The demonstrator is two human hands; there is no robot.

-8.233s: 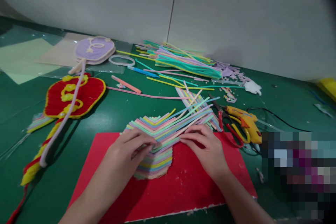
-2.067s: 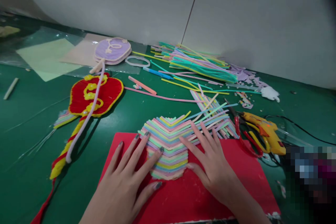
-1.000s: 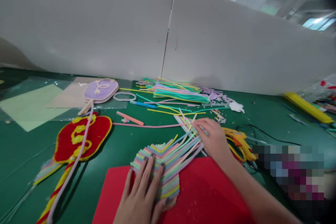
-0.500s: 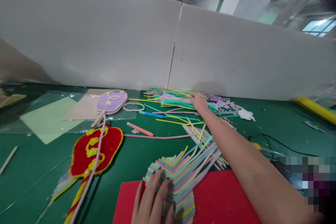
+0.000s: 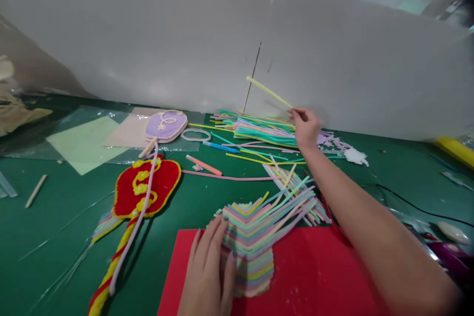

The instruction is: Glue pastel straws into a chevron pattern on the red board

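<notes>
Between thumb and fingers, my right hand (image 5: 308, 128) pinches one end of a pale yellow pipe cleaner (image 5: 269, 92), raised above a bundle of mixed-coloured pipe cleaners (image 5: 261, 131). My left hand (image 5: 207, 264) lies with fingers stretched over the left side of a striped pastel piece (image 5: 255, 259) made of pipe cleaners laid in V-shaped rows. Part of that piece is hidden under the fingers. Loose strip ends fan out from it to the upper right. Beneath it is a red board (image 5: 314, 271).
To the left lies a red fan with yellow trim (image 5: 128, 192), and behind it a lilac fan (image 5: 166, 126). An orange pen (image 5: 203, 165), a blue pen (image 5: 221, 147) and a white ring (image 5: 195, 135) lie mid-table. A grey partition (image 5: 148, 34) stands at the back.
My right hand has lifted off the bundle with a yellow pipe cleaner pinched in it. The left hand stays on the striped piece. The camera view has tilted down.
</notes>
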